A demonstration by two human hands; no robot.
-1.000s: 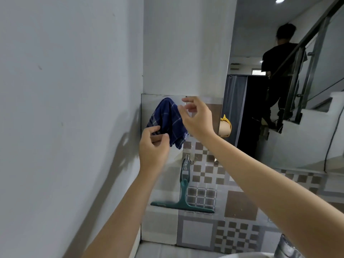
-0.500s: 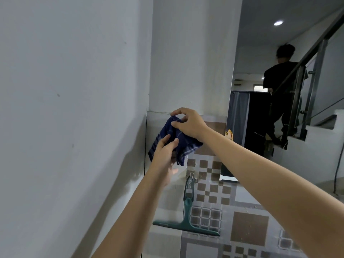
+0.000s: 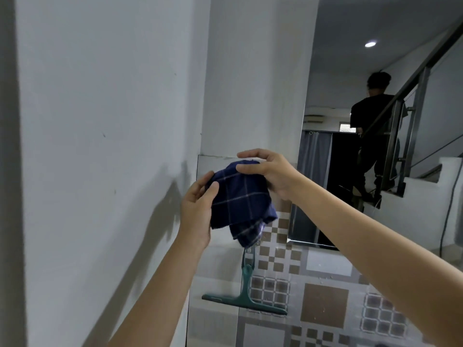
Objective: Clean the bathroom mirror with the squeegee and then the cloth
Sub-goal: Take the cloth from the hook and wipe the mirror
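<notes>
The left hand (image 3: 196, 211) is curled around the left edge of a dark blue checked cloth (image 3: 241, 204), thumb pressed on the front of the fabric and fingers hidden behind it. The right hand (image 3: 271, 172) pinches the cloth's upper right corner, thumb beneath and index finger arched over the top, the other fingers folded behind the fabric. Between the two grips the cloth is bunched, and a loose fold hangs down from its lower right.

Both forearms rise from the bottom of the view, the left nearly straight up, the right slanting in from the lower right; both wrists are bent slightly inward toward the cloth.

The cloth is held in front of the upper left corner of the tiled wall (image 3: 323, 304), just below where the tiles meet white plaster. Directly under the hanging fold a green squeegee (image 3: 245, 294) hangs against the tiles, handle up and blade level, apart from the cloth. The mirror (image 3: 375, 171) stands to the right of the hands, its left edge just behind the right wrist; its bottom edge ends above the patterned tiles. A plain white wall (image 3: 100, 146) closes the left side, close beside the left forearm.
</notes>
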